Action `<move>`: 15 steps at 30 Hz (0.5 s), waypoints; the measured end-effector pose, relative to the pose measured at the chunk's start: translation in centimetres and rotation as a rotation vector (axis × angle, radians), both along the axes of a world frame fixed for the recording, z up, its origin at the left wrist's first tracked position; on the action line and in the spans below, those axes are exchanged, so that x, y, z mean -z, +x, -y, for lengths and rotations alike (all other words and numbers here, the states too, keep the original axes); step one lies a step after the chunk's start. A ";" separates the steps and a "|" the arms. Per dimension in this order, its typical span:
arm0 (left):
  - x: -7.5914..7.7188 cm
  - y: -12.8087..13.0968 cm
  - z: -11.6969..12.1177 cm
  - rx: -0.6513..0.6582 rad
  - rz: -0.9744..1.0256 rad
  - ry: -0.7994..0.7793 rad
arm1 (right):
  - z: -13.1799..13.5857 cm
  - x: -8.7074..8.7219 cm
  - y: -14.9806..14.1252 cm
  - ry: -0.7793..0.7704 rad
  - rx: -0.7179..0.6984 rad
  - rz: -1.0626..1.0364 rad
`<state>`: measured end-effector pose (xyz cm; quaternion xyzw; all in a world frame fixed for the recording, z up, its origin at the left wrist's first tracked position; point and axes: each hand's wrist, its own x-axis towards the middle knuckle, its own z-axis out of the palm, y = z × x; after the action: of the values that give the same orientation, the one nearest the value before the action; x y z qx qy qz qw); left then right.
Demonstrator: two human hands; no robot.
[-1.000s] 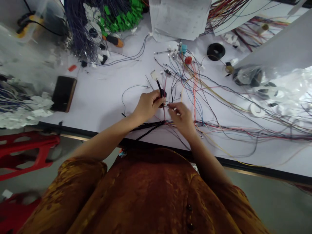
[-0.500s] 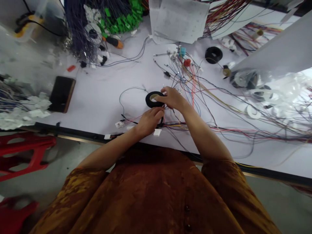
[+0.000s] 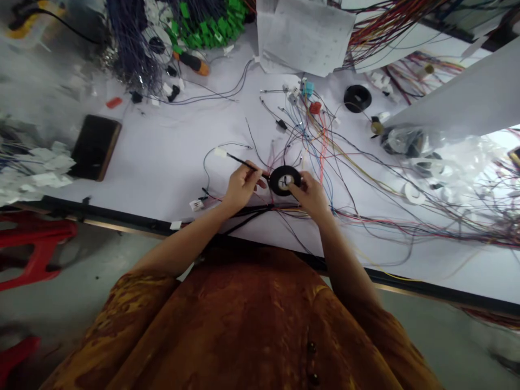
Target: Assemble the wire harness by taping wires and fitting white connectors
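Note:
My left hand (image 3: 240, 187) is pinched on a thin black taped wire branch (image 3: 244, 161) that runs up-left to a small white connector (image 3: 220, 153). My right hand (image 3: 311, 194) grips a black tape roll (image 3: 284, 180), held upright just right of the left fingers. Both hands hover over a white table (image 3: 170, 157) near its front edge. A dark bundle of harness wires (image 3: 260, 208) lies under the hands, with a white connector (image 3: 196, 205) at its left end.
Loose coloured wires (image 3: 365, 179) spread to the right. A dark phone (image 3: 94, 147) lies at left, white connectors (image 3: 36, 170) beyond it. Green connectors (image 3: 211, 24), an orange-handled screwdriver (image 3: 194, 62), papers (image 3: 304, 32), another black tape roll (image 3: 357, 98) and clear plastic bags (image 3: 447, 151) sit farther back. Red stools (image 3: 36, 244) stand at floor left.
My right hand picked the tape roll off the table and brought it down toward me beside the left hand. My left hand rose and now pinches the taped branch.

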<state>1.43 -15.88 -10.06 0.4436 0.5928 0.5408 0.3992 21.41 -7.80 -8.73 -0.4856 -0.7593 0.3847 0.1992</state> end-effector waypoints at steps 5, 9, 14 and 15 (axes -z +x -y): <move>0.0 -0.3 -1.3 0.122 0.062 -0.108 | 0.8 -0.2 -1.1 0.316 -0.162 0.099; 0.0 0.0 -1.5 0.082 0.014 -0.122 | 0.8 -0.6 -3.0 0.336 -0.325 0.149; 0.7 -0.3 -1.8 0.045 0.111 -0.149 | 2.0 -0.1 -3.4 0.316 -0.257 0.168; 0.8 -0.4 -1.9 0.086 0.126 -0.152 | 2.1 0.0 -3.4 0.306 -0.242 0.175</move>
<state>0.98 -13.99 -10.89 0.4021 0.5863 0.5033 0.4912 18.04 -9.94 -8.78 -0.3863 -0.8760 0.2427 0.1562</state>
